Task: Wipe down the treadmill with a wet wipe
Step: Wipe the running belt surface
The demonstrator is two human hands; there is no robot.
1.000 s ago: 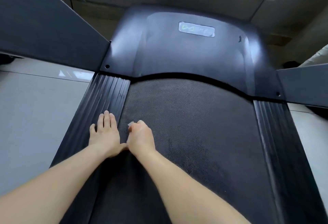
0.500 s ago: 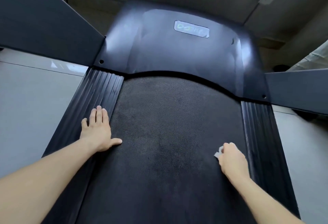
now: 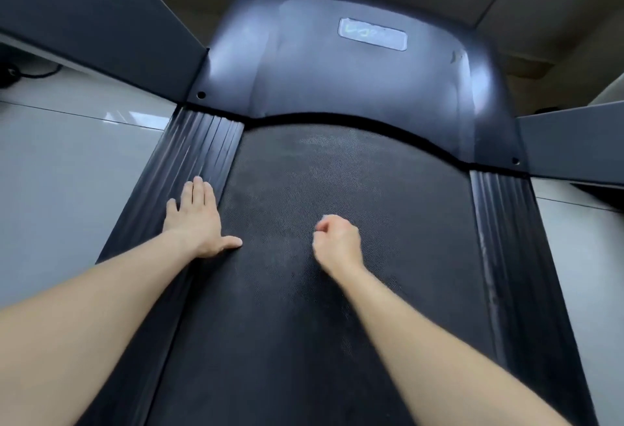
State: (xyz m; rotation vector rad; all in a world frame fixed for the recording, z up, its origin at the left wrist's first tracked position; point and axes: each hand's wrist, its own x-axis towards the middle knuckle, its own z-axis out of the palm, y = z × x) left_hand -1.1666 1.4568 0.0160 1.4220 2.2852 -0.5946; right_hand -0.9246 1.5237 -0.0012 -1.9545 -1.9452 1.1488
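The black treadmill fills the view, its textured belt (image 3: 388,223) running down the middle. My left hand (image 3: 196,219) lies flat with straight fingers on the ribbed left side rail (image 3: 199,152), thumb on the belt's edge. My right hand (image 3: 337,240) is curled into a fist near the belt's centre, pressed down on it. A small white bit of the wet wipe (image 3: 327,218) peeks out at the fingertips; the rest is hidden inside the fist. The hand is blurred from motion.
The glossy motor cover (image 3: 337,81) with a small silver badge (image 3: 372,35) lies ahead. Dark uprights (image 3: 84,13) rise on the left and right (image 3: 574,142). The ribbed right rail (image 3: 499,223) borders the belt. Pale tiled floor (image 3: 60,172) flanks both sides.
My right hand with the wipe swept from the belt's left edge to its right edge, and has now come back leftward to the centre. My left hand has stayed on the left rail.
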